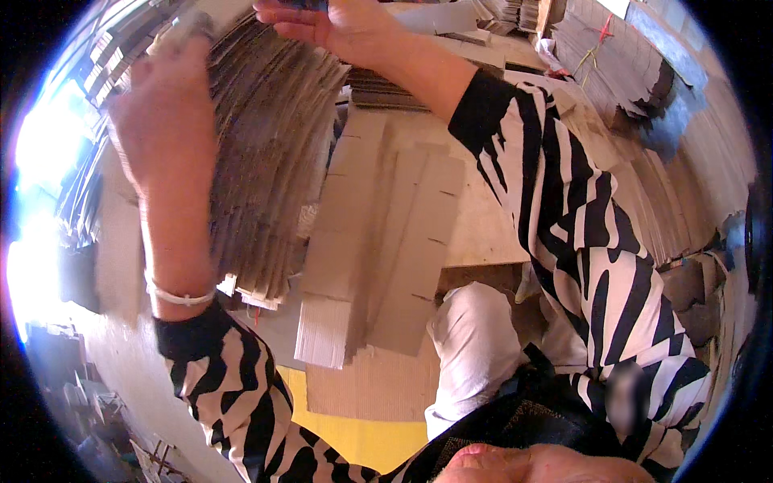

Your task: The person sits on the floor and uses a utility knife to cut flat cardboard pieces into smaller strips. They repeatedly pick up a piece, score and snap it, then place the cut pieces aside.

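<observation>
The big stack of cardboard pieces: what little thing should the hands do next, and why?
Probably squeeze and tap the cardboard stack even. The left hand presses its side, the right hand grips its top, and the lower edges look ragged above the flat notched pieces.

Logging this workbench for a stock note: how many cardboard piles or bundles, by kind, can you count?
Hand-held stack of cardboard sheets: 1
Flat pile of slotted cardboard blanks: 1
Tied cardboard bundle: 1
Total: 3; farther stacks too blurred to count.
</observation>
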Demonstrator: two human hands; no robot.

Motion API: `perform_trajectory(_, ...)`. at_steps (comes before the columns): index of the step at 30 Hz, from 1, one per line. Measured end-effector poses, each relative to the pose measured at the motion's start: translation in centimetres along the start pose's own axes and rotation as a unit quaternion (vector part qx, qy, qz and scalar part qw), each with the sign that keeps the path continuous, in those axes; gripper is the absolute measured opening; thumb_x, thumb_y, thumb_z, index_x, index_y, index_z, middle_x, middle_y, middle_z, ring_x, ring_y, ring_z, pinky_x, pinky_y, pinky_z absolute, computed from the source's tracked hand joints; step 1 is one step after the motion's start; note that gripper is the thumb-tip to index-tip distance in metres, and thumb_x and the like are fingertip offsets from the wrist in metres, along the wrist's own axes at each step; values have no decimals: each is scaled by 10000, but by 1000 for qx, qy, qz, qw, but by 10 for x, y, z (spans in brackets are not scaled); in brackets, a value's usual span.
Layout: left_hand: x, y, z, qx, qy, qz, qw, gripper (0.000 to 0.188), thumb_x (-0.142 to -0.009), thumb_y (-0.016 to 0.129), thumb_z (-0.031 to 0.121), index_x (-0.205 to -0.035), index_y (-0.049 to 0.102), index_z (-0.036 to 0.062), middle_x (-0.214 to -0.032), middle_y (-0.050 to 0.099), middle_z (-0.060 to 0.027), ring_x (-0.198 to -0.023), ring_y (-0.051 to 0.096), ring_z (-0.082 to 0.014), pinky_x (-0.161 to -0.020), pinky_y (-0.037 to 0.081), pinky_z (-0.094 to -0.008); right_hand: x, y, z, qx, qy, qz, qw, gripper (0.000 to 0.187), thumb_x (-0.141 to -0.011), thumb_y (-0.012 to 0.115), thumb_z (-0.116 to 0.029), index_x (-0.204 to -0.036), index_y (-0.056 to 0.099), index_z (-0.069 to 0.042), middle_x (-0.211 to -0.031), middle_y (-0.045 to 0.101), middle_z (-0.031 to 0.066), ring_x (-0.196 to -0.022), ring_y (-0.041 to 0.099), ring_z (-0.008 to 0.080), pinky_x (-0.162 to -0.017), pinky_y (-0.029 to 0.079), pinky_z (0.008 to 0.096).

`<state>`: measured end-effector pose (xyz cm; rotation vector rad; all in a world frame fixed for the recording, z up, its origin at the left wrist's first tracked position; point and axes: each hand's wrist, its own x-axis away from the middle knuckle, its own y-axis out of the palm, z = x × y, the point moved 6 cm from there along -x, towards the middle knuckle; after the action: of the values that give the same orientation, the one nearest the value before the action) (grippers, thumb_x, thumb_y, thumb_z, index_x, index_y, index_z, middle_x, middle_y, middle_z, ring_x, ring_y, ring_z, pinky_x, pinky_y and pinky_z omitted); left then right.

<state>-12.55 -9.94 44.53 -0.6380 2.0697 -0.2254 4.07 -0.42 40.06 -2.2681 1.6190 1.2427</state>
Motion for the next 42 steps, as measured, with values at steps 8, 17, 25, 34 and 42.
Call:
perform_trajectory(8, -89, 106, -135, -4, -28, -37, 999, 403, -838, 548, 98, -1227, 578, 198, -1143, 641, -123, -1079, 601, -343, -862, 500, -485, 65, -7, -2, 164, 154, -92, 970, 368, -936, 584, -221, -1237, 467, -44, -1110, 650, 105, -876, 622, 124, -653, 512, 266)
perform_trajectory(17, -67, 174, -128, 102, -3, -195, 975, 391, -786, 573, 119, -1175, 605, 144, -1208, 591, -152, -1133, 556, -344, -956, 449, -428, 200, -146, 14, 242, 364, 49, 898, 309, -952, 566, -235, -1191, 489, -55, -1069, 668, 109, -837, 647, 117, -658, 510, 228)
perform_trajectory(25, -60, 74, -61, -30, -68, -23, 997, 341, -790, 564, 132, -1125, 626, 150, -1354, 503, -100, -1255, 470, -294, -991, 410, -458, 265, -197, 12, 197, 421, 155, 872, 464, -961, 546, -226, -1382, 402, -93, -1026, 672, 87, -831, 645, 91, -663, 504, 211)
perform_trajectory(34, 31, 132, 21, -58, 60, -33, 996, 472, -797, 544, 127, -1257, 577, 225, -1494, 349, -26, -1416, 243, -235, -1093, 179, -575, 338, -248, 12, 143, 452, 261, 841, 412, -1023, 240, -372, -1267, 454, -119, -1060, 674, 123, -818, 658, 142, -717, 491, 280)
perform_trajectory(42, 10, 132, 37, -40, 44, 3, 998, 653, -783, 580, 142, -1392, 438, 327, -1477, 350, -17, -1370, 310, -220, -1057, 224, -565, 380, -274, 7, 72, 447, 334, 826, 385, -1029, 240, -341, -1272, 439, -119, -1053, 669, 131, -836, 655, 143, -706, 503, 285)
